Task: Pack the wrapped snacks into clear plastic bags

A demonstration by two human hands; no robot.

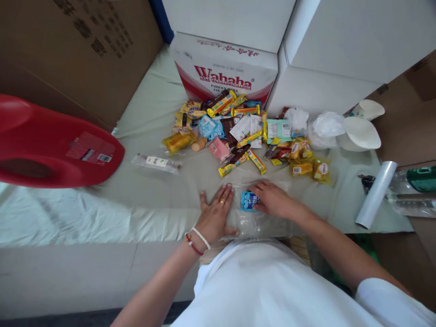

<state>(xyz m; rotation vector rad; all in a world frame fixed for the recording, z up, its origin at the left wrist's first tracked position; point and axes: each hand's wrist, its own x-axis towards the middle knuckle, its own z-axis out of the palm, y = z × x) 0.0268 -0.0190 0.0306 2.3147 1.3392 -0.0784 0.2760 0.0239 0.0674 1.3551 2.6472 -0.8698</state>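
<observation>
My left hand [217, 212] lies flat with its fingers spread at the left edge of a sheet of clear plastic film [262, 225] on the cloth. A ring and bracelets are on it. My right hand [272, 198] rests over the film, its fingers closed on the right side of a small blue snack packet [249, 200]. The fingertips partly cover the packet. Just beyond both hands is a pile of wrapped snacks, with yellow-wrapped bars [256, 161], a pink packet [219, 148] and round biscuits [199, 144].
A red plastic jug [57, 145] lies at the left, near a clear packet with a white label [156, 162]. A Wahaha carton [225, 68] stands behind the snacks. To the right are white bowls [361, 134], a film roll [376, 194] and plastic bottles [412, 204].
</observation>
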